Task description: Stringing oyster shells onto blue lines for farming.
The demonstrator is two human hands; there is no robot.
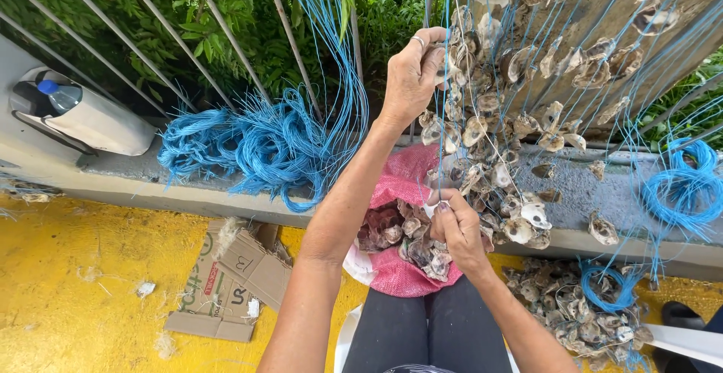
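1. Left hand (410, 79) was raised up high, fingers pinched together on a shell (440, 60) strung on a blue cord (446, 12), right in among the hanging shell strings (527, 64).
2. Right hand (456, 226) sat lower, just above the lap, fingertips closed on a small pale shell (435, 207) at the bottom of that same cord, as far as I could tell.
3. Straight under the hands was a pink mesh bag (407, 181) full of loose shells (399, 230), resting against the person's knees.
4. A big tangle of blue cords (256, 147) lay on the concrete ledge (113, 173) to the left, near a plastic bottle (83, 113) on its side.
5. More shells were piled (572, 298) on the right, with a blue coil (681, 188) above them.
6. Flattened cardboard (226, 279) lay on the yellow floor (68, 267).
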